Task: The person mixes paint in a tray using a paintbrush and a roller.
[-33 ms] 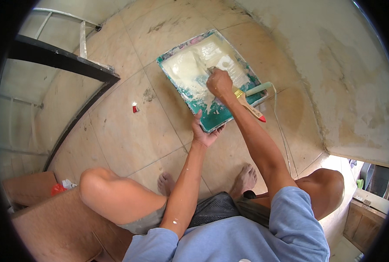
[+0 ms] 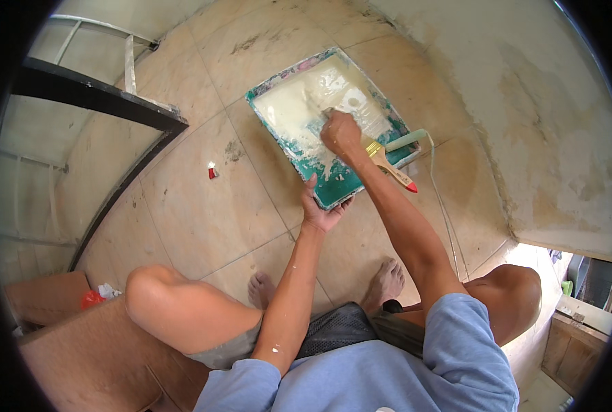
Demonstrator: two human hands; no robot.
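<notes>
A green paint tray (image 2: 340,190) crusted with old paint lies on the tiled floor, its far part covered in cream paint (image 2: 285,103). My left hand (image 2: 325,211) grips the tray's near corner, thumb on the near left edge and fingers underneath. Over the paint, my right hand (image 2: 341,134) is closed, and a small dark tip pokes out past its fingers; what it holds is mostly hidden. A paintbrush (image 2: 392,170) with a wooden, red-tipped handle lies across the tray's right edge beside my right wrist. Near it rests a pale paint roller (image 2: 408,140) with a thin wire handle.
A small red and white scrap (image 2: 212,170) lies on the floor to the left. A black-edged panel (image 2: 100,96) and a metal ladder (image 2: 130,65) stand at the far left. Brown board (image 2: 93,343) is near my left knee. A stained wall (image 2: 539,137) rises on the right.
My right hand has shifted slightly left and nearer over the paint. My left hand, the tray, the brush and the roller stay about where they were.
</notes>
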